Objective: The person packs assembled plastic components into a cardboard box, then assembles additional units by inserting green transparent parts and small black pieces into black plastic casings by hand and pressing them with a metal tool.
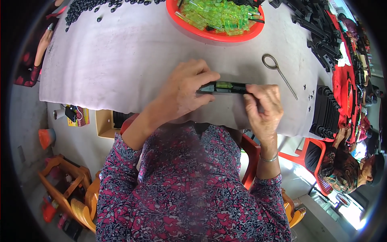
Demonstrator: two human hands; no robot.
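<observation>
The table (113,60) with pale grey cloth carried, by the middle of its far edge, a red oval plastic basin (215,37) of translucent green pieces (219,16). Close to the near edge, the left hand (183,86) had thumb and fingers clamped on the left end of a long black plastic casing (238,87); those of the right hand (264,105) pinched its right end. To the right lay a thin metal rod (287,83) with ring handle. A small green insert (223,85) sat in the casing's opening. In my judgement, this hold needed light, even pressure at both ends.
</observation>
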